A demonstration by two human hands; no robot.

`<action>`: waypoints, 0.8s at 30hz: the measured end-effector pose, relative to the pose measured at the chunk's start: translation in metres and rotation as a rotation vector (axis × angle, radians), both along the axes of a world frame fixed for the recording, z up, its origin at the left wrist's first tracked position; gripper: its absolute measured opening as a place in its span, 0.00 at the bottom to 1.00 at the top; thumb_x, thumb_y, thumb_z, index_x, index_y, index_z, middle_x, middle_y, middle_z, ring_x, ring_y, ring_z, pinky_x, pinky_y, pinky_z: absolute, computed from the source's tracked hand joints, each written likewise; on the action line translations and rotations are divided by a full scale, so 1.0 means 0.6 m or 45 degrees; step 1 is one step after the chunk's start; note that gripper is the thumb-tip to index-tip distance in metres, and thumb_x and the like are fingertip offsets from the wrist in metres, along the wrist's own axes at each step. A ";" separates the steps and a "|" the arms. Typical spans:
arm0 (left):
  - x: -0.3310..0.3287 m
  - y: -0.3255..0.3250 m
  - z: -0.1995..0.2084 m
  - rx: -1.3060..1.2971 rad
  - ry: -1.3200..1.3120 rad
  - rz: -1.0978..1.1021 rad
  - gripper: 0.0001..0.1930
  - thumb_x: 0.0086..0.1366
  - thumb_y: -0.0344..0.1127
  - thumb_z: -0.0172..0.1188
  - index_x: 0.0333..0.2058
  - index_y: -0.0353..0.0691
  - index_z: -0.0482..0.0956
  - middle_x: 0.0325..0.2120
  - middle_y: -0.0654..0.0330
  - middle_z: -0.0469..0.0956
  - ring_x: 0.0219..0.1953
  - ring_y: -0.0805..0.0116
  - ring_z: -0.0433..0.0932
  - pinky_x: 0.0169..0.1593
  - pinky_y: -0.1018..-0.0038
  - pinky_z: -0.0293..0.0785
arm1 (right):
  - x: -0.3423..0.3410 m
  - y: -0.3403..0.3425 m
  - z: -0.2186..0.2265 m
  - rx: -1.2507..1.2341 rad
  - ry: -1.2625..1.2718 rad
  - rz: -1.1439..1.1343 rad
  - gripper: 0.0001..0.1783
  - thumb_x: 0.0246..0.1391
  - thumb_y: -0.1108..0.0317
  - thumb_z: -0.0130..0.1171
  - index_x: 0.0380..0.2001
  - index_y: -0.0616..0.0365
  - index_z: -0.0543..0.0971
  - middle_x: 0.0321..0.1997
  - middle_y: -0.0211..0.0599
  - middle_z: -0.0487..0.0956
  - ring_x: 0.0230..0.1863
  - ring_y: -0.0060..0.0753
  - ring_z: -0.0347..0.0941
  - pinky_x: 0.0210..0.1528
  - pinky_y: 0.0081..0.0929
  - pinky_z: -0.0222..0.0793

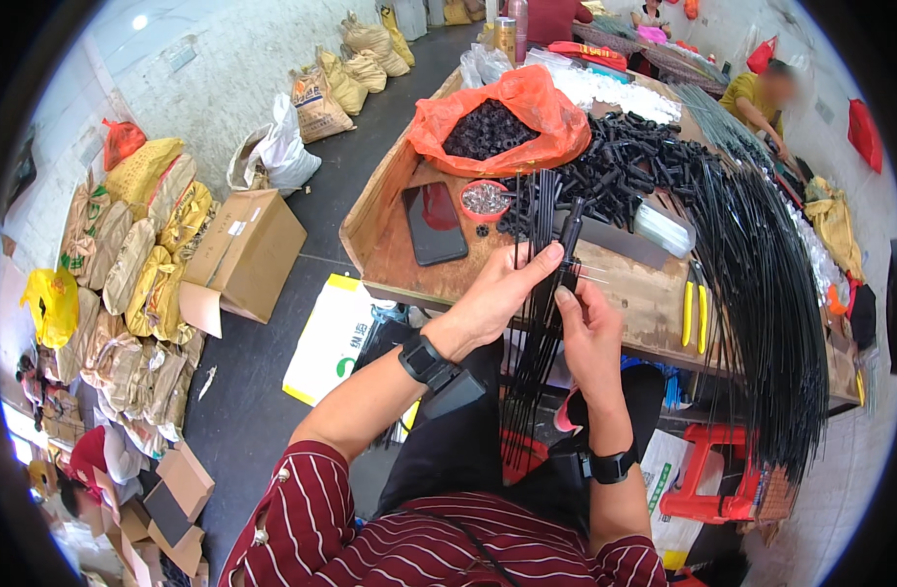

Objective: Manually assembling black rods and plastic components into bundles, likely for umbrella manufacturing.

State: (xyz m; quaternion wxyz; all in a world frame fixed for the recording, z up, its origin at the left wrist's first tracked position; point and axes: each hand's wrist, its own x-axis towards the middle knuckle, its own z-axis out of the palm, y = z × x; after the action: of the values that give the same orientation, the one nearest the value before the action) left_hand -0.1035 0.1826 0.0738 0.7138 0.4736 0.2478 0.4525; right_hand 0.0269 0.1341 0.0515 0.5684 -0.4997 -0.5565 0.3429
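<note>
My left hand (507, 284) is closed around black rods (541, 210) at the near edge of the counter (649, 318), seemingly to bunch them. My right hand (592, 333) pinches a black plastic piece (572, 230) beside them, probably for steadiness.

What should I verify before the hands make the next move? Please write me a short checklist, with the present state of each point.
1. Left hand holds the bundle of thin black rods: ok.
2. Right hand is at the lower end of the black tube: ok.
3. Tube is firmly fixed: cannot tell, the fingers cover its lower end.
4. Red bowl of small metal parts stands upright: ok.
5. Yellow-handled pliers lie on the wooden table, apart from both hands: ok.
6. Phone is off the table: not ok, it lies there beside the bowl.
</note>
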 end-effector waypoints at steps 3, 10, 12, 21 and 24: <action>0.004 -0.003 -0.010 0.126 -0.013 0.137 0.14 0.67 0.42 0.53 0.37 0.36 0.77 0.32 0.63 0.79 0.32 0.80 0.75 0.35 0.81 0.73 | -0.009 -0.002 0.011 0.077 -0.102 -0.041 0.06 0.56 0.71 0.54 0.32 0.63 0.76 0.25 0.21 0.70 0.25 0.11 0.60 0.26 0.16 0.57; -0.004 -0.011 0.009 -0.013 -0.082 0.005 0.15 0.67 0.43 0.52 0.37 0.36 0.76 0.33 0.63 0.79 0.34 0.80 0.76 0.38 0.80 0.74 | 0.008 0.005 0.001 -0.149 0.373 0.232 0.08 0.57 0.70 0.55 0.36 0.63 0.76 0.28 0.21 0.73 0.27 0.10 0.62 0.29 0.15 0.59; -0.003 -0.013 0.013 -0.073 -0.084 -0.032 0.15 0.67 0.44 0.52 0.36 0.36 0.76 0.33 0.63 0.79 0.34 0.79 0.76 0.39 0.80 0.74 | 0.014 0.003 -0.001 -0.146 0.330 0.224 0.08 0.57 0.69 0.55 0.37 0.63 0.76 0.29 0.21 0.73 0.28 0.10 0.63 0.30 0.14 0.59; 0.017 -0.001 0.010 0.287 0.139 0.037 0.19 0.67 0.46 0.50 0.45 0.34 0.73 0.41 0.57 0.77 0.44 0.71 0.75 0.48 0.73 0.72 | 0.007 0.001 0.013 -0.056 0.243 0.071 0.08 0.56 0.70 0.57 0.36 0.64 0.76 0.28 0.22 0.74 0.28 0.10 0.65 0.32 0.12 0.61; 0.004 -0.001 0.009 0.156 0.042 -0.109 0.19 0.67 0.46 0.51 0.45 0.35 0.73 0.44 0.56 0.76 0.47 0.70 0.74 0.49 0.73 0.71 | 0.011 0.003 0.003 -0.073 0.219 0.089 0.07 0.56 0.70 0.57 0.34 0.63 0.77 0.27 0.22 0.75 0.28 0.10 0.65 0.31 0.12 0.60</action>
State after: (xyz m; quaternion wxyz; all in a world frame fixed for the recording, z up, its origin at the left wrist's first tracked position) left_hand -0.1009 0.1818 0.0792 0.6980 0.5340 0.2108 0.4281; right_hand 0.0336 0.1360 0.0533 0.5871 -0.4647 -0.5127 0.4201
